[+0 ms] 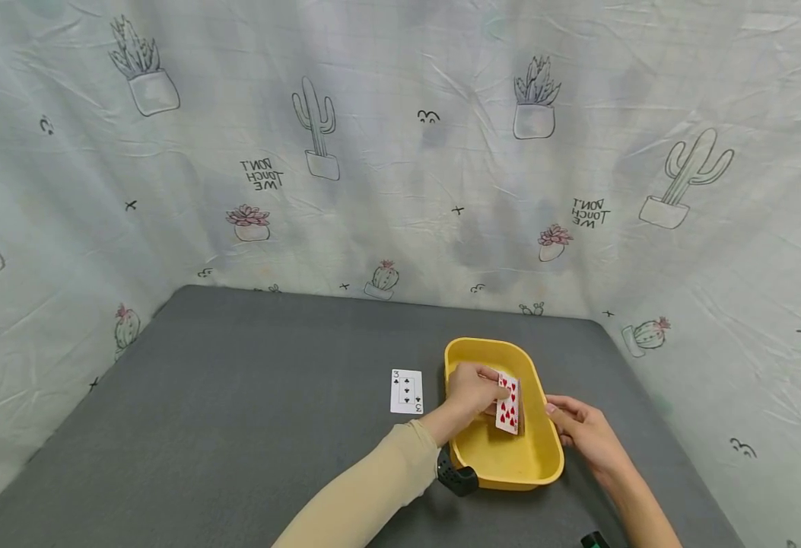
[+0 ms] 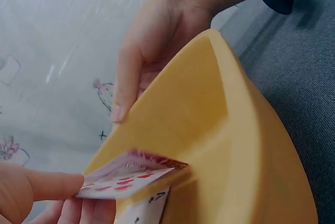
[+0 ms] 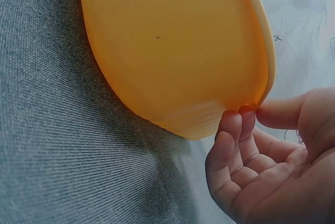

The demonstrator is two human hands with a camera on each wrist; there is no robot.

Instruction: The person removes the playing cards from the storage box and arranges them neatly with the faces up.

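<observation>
My left hand [image 1: 472, 390] reaches over the near-left rim into a yellow plastic bin [image 1: 503, 463]. Between thumb and fingers it pinches playing cards [image 1: 507, 418], the front one showing red hearts. The left wrist view shows these cards [image 2: 123, 185] tilted inside the bin, with a black-marked card [image 2: 144, 209] just below them, partly hidden. My right hand [image 1: 586, 435] holds the bin's right rim, thumb on the edge and fingertips against the outer wall. From the right wrist, the pinch of this hand [image 3: 267, 166] on the bin's translucent wall [image 3: 172, 51] shows closely.
A card marked 3 with black clubs [image 1: 407, 403] lies face up on the grey table [image 1: 249, 411], left of the bin. My left wrist wears a black band [image 1: 456, 473]. A pale curtain [image 1: 400, 152] printed with cacti surrounds the table on the back and sides.
</observation>
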